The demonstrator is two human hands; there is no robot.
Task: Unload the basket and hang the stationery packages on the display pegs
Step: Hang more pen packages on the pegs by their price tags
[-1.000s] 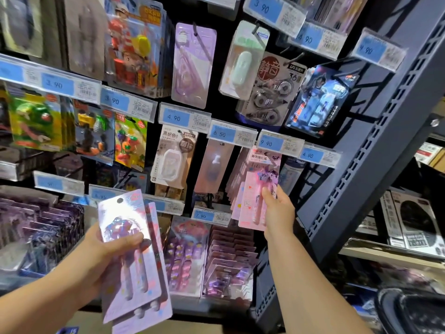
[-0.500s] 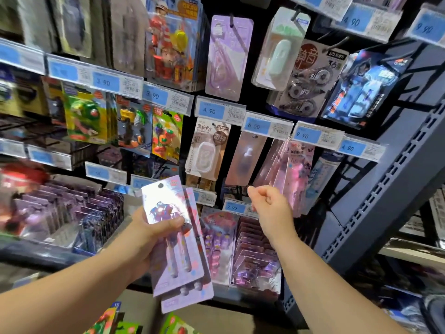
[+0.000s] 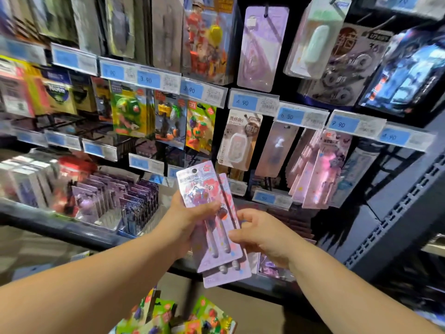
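The left hand (image 3: 190, 220) clasps two overlapping pink blister cards of pens (image 3: 212, 227), thumb across the front one. The right hand (image 3: 261, 233) pinches the right edge of the cards, apparently taking one to hang. The next move likely calls for threading its punched hole onto the peg carrying matching pink packs (image 3: 317, 169), up and right of the cards. Below the cards lie bright green packages (image 3: 183, 317), perhaps in the basket. Crowded dark shop racking with blue price tags (image 3: 245, 102) surrounds them.
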